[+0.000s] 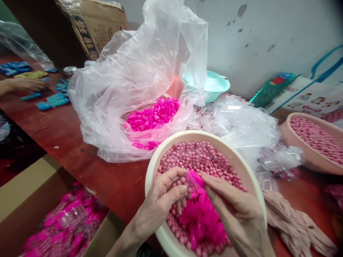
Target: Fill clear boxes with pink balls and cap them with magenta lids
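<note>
A cream bowl (150, 167) full of small pink beads (203, 157) sits at the table's near edge. On the beads lies a heap of bright pink plastic caps (199, 217). My left hand (163, 198) and my right hand (230, 210) meet over the bowl, fingertips pinching one pink cap (195, 177) between them. Behind the bowl a large clear plastic bag (134, 78) lies open with more pink caps (154, 116) inside.
A second bowl of pink beads (313, 142) stands at right, small clear bags (241, 121) beside it. A teal bowl (217, 85) sits at the wall. Cardboard box of packed pink items (64, 225) lower left. Another person's hand (26, 84) among blue pieces (53, 100) far left.
</note>
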`<control>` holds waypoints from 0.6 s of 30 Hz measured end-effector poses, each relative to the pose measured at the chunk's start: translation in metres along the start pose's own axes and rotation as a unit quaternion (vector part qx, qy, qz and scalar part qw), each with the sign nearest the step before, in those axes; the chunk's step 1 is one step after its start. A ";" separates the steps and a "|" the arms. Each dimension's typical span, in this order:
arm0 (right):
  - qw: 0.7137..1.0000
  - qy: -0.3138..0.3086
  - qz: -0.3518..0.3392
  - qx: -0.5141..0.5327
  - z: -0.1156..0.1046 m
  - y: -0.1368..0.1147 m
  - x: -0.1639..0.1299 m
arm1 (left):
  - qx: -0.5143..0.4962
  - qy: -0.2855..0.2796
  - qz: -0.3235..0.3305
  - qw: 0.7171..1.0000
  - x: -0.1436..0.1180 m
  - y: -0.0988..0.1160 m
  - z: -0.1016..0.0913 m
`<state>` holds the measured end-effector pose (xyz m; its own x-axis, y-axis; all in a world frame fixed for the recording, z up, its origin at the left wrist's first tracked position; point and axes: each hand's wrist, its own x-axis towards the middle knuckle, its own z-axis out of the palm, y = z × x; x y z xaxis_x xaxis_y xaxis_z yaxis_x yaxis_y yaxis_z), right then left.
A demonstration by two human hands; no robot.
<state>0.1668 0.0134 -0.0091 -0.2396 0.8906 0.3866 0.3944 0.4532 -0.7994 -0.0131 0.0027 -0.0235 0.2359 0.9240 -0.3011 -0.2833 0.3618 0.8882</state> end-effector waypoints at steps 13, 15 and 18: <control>0.985 0.002 -0.086 -0.150 0.004 -0.005 0.000 | 0.077 -0.015 0.031 0.996 -0.002 0.011 0.004; 0.974 0.014 -0.115 -0.196 0.006 -0.006 -0.003 | 0.051 -0.029 0.041 0.997 -0.001 0.011 0.005; 0.970 0.056 -0.125 -0.200 0.013 -0.010 -0.005 | -0.018 -0.057 0.033 0.998 0.001 0.010 0.004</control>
<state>0.1528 0.0035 -0.0089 -0.2836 0.7397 0.6102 0.6542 0.6145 -0.4409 -0.0120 0.0061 -0.0138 0.3186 0.9266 -0.1998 -0.3338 0.3069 0.8913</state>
